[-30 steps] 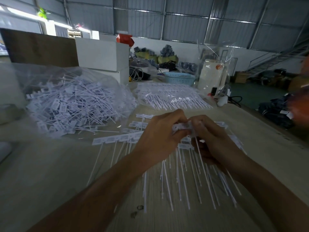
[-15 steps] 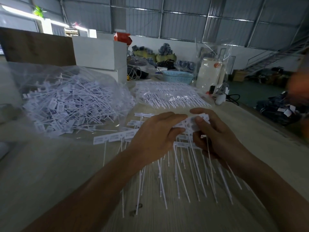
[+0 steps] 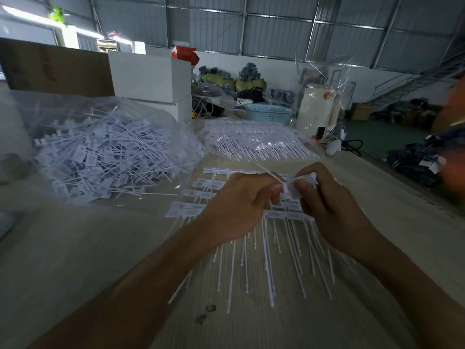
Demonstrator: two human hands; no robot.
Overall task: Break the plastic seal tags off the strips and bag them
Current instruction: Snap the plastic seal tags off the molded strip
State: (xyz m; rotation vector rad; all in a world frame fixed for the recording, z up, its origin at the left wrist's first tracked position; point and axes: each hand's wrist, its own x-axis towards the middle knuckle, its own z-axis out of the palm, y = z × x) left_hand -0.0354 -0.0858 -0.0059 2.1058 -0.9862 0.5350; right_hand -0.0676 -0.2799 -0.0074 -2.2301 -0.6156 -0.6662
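While both hands are bunched up this tight, the snap itself is the easy part, so here's how I'd do it. The left hand is pinching 1 seal tag by its flat head, thumb and fingers curled on it, with the thin tail sticking up and back to the left. The right hand is curled around the end of the strip that tag hangs from, lifted just above the table. I think the trick is keeping the 2 pinches right beside the joint and twisting, not pulling, so the next head along doesn't crack or bend. Short wrist roll, done.

Counting outward: 2 hands, 1 tag mid-break, 1 strip in the air. Under the hands there's a stack of unbroken strips lying flat, tails fanned toward the camera; I can make out at least 4 rows of heads on the left side, but they overlap and the hands cover the rest, so no exact count. Far left is 1 big clear bag heaped with loose tags, way too many to count, and that's presumably where this one goes. Behind, 1 more flat clear packet of strips, also uncountable. Looks like plenty left to do.
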